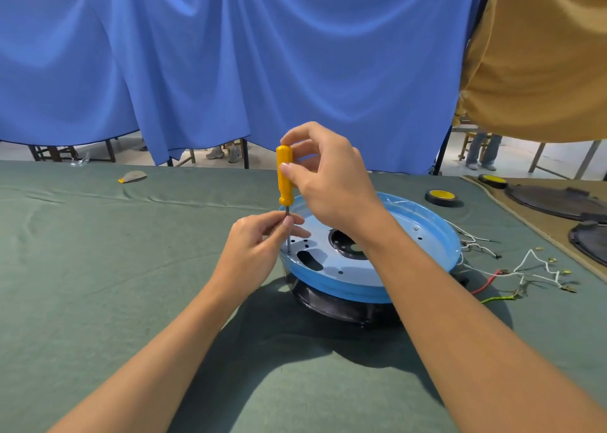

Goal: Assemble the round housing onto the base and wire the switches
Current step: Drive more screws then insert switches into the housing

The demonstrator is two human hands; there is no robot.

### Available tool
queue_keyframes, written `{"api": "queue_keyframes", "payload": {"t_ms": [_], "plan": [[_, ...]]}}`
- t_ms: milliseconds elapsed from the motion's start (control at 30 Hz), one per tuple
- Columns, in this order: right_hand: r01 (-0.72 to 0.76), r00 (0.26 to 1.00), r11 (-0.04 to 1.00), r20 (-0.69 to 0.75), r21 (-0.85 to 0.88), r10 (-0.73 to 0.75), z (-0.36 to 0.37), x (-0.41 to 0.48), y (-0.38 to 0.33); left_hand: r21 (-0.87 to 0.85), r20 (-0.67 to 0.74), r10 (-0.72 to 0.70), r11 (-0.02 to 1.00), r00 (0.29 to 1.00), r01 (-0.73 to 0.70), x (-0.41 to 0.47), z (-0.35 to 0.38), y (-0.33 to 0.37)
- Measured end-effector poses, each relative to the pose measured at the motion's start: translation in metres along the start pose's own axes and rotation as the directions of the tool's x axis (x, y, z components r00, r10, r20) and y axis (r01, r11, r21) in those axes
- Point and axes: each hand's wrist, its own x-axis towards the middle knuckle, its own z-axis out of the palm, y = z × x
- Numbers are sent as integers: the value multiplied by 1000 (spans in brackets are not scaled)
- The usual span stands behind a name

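Right hand (pixel 323 170) grips yellow-handled screwdriver (pixel 284 176) upright, left hand (pixel 259 239) pinching its metal shaft, tip at near-left rim of round blue housing (pixel 423 235) atop black base (pixel 331 304).

The single head-worn view looks forward and down from above the near edge of the tabletop (pixel 98 268), with both forearms reaching in from the bottom corners of the frame and the hands meeting near its middle. It sits close to the work, so the green cloth fills the lower half, while the wide lens still takes in the far edge and the blue curtain (pixel 230 55) hanging beyond it. The right edge of the tabletop runs off frame beside a tan cloth (pixel 542 55).
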Motion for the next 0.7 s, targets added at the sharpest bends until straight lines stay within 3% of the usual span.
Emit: {"api": "queue_keyframes", "payload": {"t_ms": [100, 167, 300, 500, 600, 700], "plan": [[60, 997, 993, -46, -105, -65, 2, -1, 3, 139, -197, 117, 986, 973, -90, -2, 5, 0], [64, 997, 991, -40, -117, -69, 1, 0, 4, 158, -251, 133, 983, 959, -95, -1, 5, 1], [3, 997, 1000, 72, 3, -3, 1, 1, 4, 169, -193, 149, 979, 970, -117, -2, 2, -3], [41, 997, 992, -63, -122, -49, 4, -1, 8, 155, -218, 104, 985, 970, -70, -5, 10, 1], [24, 999, 993, 30, -114, -21, 4, -1, 6, 112, -219, 94, 991, 971, -71, -3, 8, 1], [-35, 992, 998, 123, 48, 29, 3, -1, 2, 74, -137, 55, 996, 989, -45, 1, 2, -2]]}}
